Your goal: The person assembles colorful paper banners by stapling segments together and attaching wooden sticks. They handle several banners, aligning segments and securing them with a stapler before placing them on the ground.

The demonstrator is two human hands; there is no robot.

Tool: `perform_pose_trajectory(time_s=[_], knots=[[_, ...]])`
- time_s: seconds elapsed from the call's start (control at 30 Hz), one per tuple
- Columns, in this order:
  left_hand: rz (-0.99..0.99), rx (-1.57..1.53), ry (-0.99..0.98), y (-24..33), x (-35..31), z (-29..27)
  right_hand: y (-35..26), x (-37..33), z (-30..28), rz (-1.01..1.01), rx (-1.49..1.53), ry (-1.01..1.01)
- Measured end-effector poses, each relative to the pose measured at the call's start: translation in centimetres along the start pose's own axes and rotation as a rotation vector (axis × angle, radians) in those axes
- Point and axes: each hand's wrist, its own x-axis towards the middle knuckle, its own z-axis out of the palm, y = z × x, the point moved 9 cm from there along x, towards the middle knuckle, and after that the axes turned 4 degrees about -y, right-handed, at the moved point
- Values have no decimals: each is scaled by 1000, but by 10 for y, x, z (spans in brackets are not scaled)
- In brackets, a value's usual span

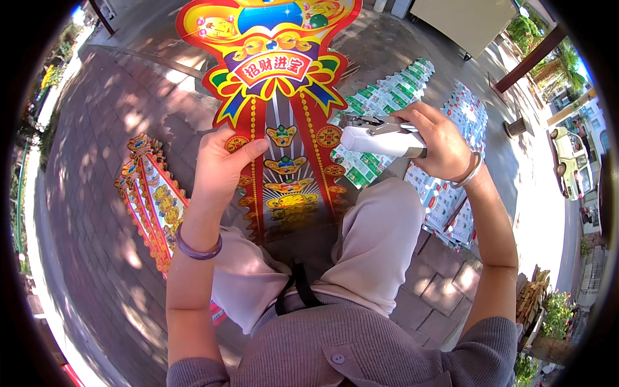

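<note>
A large red and yellow cardboard cutout, decorated with gold ingots, coins and a ribbon bow, stands in front of me, its long lower part reaching down toward my knees. My left hand pinches its left edge, thumb lying on the printed face. In my right hand is a white and silver plier-type stapler, fingers wrapped round it. The stapler points left and sits to the right of the cutout, apart from its red border.
More decorated red cutouts lie on the brick paving at left. Green and white printed sheets spread on the ground beyond my right hand, with blue and white ones beside them. A beige box-shaped object stands at the back.
</note>
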Motion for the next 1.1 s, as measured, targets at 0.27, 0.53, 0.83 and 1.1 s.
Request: perform_pose_trajectory(time_s=[0.27,0.53,0.83,1.1], knots=[[1,-77,66,-5,-1,-7,-2,-2,8,-49,-12,-20],[-28,-13,109,-2,-2,-6,-8,2,10,-39,-48,-44],[-49,53,88,-5,-2,-4,-12,7,14,-10,-56,-84],[-2,46,80,-4,-1,-2,-11,10,15,5,-74,-105]])
